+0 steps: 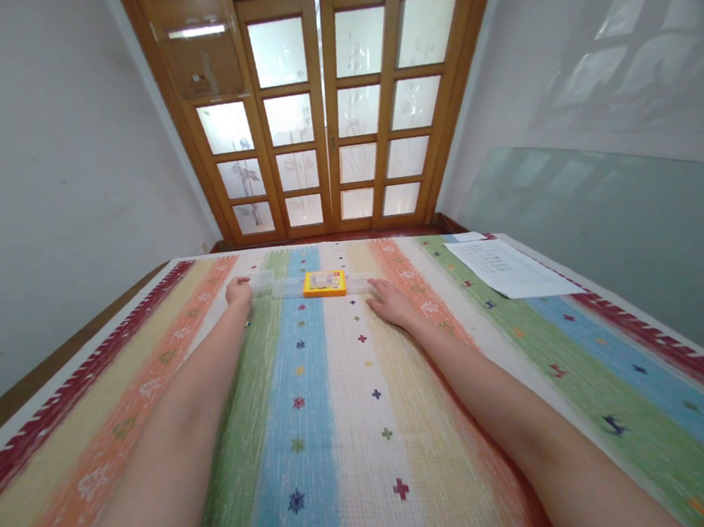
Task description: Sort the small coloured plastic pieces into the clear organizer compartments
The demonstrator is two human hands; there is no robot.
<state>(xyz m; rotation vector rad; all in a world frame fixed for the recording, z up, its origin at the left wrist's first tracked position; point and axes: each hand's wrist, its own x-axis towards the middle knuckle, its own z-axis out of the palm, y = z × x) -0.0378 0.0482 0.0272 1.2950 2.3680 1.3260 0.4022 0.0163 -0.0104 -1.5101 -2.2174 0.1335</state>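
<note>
A small yellow box [324, 283] with a printed label lies near the far edge of the striped cloth. Clear plastic pieces stretch out on both sides of it: one clear piece [262, 282] at the left and another [359, 284] at the right. My left hand [238, 290] has its fingers closed on the outer end of the left clear piece. My right hand [388, 300] rests at the outer end of the right clear piece, its fingers apart and touching it.
White printed sheets [509, 267] lie on the right part of the striped tablecloth [325, 484]. Beyond the far edge stand wooden doors [326, 107] with glass panes. A pale glass panel [638, 233] leans along the right wall.
</note>
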